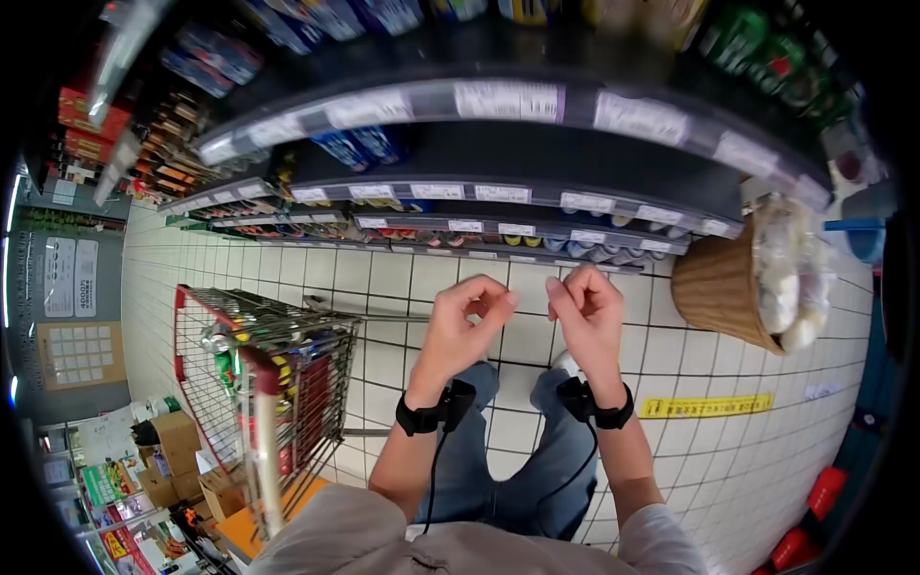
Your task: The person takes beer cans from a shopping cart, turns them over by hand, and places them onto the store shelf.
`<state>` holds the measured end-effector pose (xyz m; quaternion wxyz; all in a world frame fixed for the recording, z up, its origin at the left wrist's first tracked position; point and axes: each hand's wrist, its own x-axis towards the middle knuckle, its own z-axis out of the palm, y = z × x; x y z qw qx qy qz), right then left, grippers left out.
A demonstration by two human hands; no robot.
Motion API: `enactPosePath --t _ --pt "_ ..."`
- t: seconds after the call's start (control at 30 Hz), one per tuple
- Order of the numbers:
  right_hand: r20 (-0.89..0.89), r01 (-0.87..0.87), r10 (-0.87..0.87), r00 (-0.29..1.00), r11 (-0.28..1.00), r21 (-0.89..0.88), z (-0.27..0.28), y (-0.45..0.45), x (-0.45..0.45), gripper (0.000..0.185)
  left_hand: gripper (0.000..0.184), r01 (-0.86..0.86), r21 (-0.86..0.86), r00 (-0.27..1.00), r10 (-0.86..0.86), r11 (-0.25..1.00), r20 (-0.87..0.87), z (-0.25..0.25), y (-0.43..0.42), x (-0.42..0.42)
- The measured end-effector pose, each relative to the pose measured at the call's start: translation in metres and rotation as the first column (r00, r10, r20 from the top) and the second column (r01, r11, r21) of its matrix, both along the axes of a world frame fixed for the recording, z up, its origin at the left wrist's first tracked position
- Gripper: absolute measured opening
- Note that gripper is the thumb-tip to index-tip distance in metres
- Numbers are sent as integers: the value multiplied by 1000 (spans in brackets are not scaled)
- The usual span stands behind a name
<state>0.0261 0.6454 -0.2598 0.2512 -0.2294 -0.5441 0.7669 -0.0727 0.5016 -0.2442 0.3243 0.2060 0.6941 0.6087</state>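
My left hand is held out in front of my body, its fingers curled in and the thumb bent close to the index finger. Nothing shows in it. A short gap away, my right hand is also closed, thumb toward the left hand, with no object visible in its fingers. Both hands hang above the tiled floor, just short of the lower shelves, and touch nothing. Each wrist wears a black strap with a small box, the left strap and the right strap, with cables running down.
A wire shopping cart with goods in it stands on my left. Ahead runs a store shelf with price labels and packed drinks. A brown basket holding plastic-wrapped items is at right, near a yellow floor sticker.
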Motion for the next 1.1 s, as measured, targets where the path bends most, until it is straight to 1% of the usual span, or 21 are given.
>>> enactPosePath --t 0.03,0.1,0.13,0.17,0.23,0.27,0.37,0.4,0.47,0.5,0.67,0.73,0.83,0.87,0.9,0.93,0.97,1.0,1.03,1.07,1.1 --pt "-4 -2 2 1000 1000 -6 -23 1 -5 36 9 -2 -6 1000 2 1000 -4 -23 2 -3" --pt "9 15 -17 1000 981 194 -69 1 -16 34 9 -63 -146 960 20 987 -279 -72 5 -17" --pt "21 8 -13 1000 977 214 -74 2 -22 33 13 -41 -189 959 -15 981 -282 -83 6 -26" --pt "70 -50 31 997 956 290 -111 5 -35 33 16 -83 -142 928 25 986 -372 -136 12 -44" --pt "-1 -48 51 999 948 314 -96 8 -37 32 19 -85 -142 905 17 986 -424 -119 16 -48" --pt "7 -60 61 998 949 309 -147 3 -47 32 19 -94 -148 908 24 985 -417 -173 15 -60" --pt "-134 0 43 990 952 306 -188 5 -73 32 21 -137 -35 878 105 990 -467 -224 34 -90" --pt "-151 12 38 988 949 315 -202 3 -78 33 22 -104 -34 869 74 994 -490 -234 41 -95" --pt "-176 2 76 981 914 406 -227 10 -104 34 24 -106 24 841 102 994 -531 -258 47 -114" --pt "-239 40 70 969 903 427 -236 9 -110 35 25 -120 17 826 109 993 -553 -253 51 -119" --pt "-219 111 -9 976 881 460 -266 22 -137 35 38 -195 58 761 188 979 -621 -270 53 -142" --pt "-250 123 2 968 867 484 -280 24 -147 34 48 -270 92 630 248 958 -736 -281 55 -150" --pt "-290 124 45 956 834 538 -283 30 -167 31 57 -223 176 613 278 959 -739 -282 64 -164" --pt "-308 124 61 949 829 546 -283 34 -173 29 61 -197 169 507 248 966 -825 -280 65 -172" --pt "-315 122 70 946 828 548 -284 36 -174 27 61 -191 167 509 243 967 -826 -273 64 -169" --pt "-224 76 77 972 795 602 -279 40 -169 23 48 -255 125 577 255 959 -776 -262 64 -163" --pt "-223 82 54 973 824 560 -279 40 -171 23 36 -312 78 640 270 947 -720 -254 66 -159" --pt "-230 55 89 969 831 554 -281 39 -175 24 32 -341 110 625 313 933 -715 -253 71 -154" --pt "-241 29 124 963 836 548 -283 38 -180 26 30 -144 281 752 290 949 -592 -263 69 -167" --pt "-173 -35 164 971 816 577 -282 36 -181 30 32 -154 290 755 302 945 -583 -274 70 -177" --pt "-187 -58 206 960 805 591 -286 35 -184 37 36 -161 298 757 311 941 -575 -275 72 -179"
